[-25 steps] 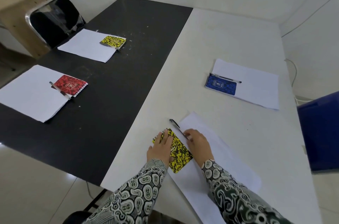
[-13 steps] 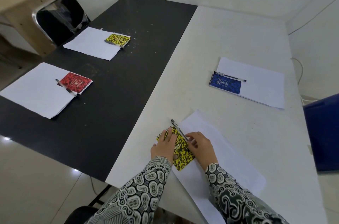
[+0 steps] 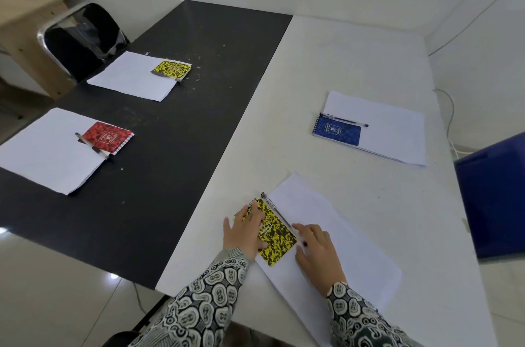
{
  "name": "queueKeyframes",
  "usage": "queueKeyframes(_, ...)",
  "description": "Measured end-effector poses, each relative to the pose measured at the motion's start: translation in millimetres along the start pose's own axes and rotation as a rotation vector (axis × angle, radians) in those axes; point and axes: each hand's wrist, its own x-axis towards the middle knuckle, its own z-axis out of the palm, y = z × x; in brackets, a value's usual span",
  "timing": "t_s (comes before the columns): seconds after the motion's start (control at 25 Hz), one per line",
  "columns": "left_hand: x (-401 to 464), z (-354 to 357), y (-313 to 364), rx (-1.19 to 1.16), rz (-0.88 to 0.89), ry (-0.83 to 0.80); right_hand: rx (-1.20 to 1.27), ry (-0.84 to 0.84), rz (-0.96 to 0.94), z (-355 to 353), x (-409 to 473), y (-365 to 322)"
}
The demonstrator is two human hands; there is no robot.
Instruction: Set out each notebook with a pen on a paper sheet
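Note:
A yellow-and-black notebook point(image 3: 275, 235) lies on the left corner of the near paper sheet point(image 3: 335, 244) on the white table. My left hand point(image 3: 244, 228) rests flat on the notebook's left part, fingers spread. A pen point(image 3: 277, 211) lies along the notebook's right edge; the fingers of my right hand point(image 3: 316, 247) touch its near end. Three other sets lie out: a blue notebook point(image 3: 337, 130) with a pen point(image 3: 343, 120) on a sheet point(image 3: 389, 130), a red notebook point(image 3: 109, 137) with a pen point(image 3: 91, 145) on a sheet point(image 3: 48, 153), and a far yellow notebook point(image 3: 172, 70) on a sheet point(image 3: 130, 76).
A black table point(image 3: 170, 130) adjoins the white table point(image 3: 355, 56) on the left. A black chair point(image 3: 82, 39) stands at the black table's far left, and a blue chair back point(image 3: 494, 198) at the right edge. Walls close off the far side.
My right hand has slid a little down the pen toward its near end. The left hand stays on the notebook. The camera has shifted slightly.

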Motion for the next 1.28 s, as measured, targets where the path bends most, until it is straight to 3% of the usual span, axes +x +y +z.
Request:
queueKeyframes(0.24,10,9,18,-0.108,0.027,0.025,-0.395,0.083,-0.028,-12,-26,11)
queueKeyframes(0.4,8,32,64,0.013,0.013,0.076,-0.477,0.039,0.065,-28,-31,28)
queueKeyframes(0.68,-13,65,111,0.152,0.028,0.023,-0.347,0.025,0.268,-61,-48,83)
queueKeyframes(0.76,-17,69,112,0.151,0.049,0.042,-0.277,-0.059,0.269,-66,-53,90)
queueKeyframes(1.08,-25,74,99,0.16,0.102,0.114,-0.221,-0.074,0.272,-68,-63,87)
queueKeyframes(1.16,-26,71,98,0.099,0.105,0.142,-0.225,-0.038,0.286,-70,-65,84)
queueKeyframes(1.28,-22,54,91,-0.011,0.14,0.272,-0.137,0.147,0.303,-82,-51,73)
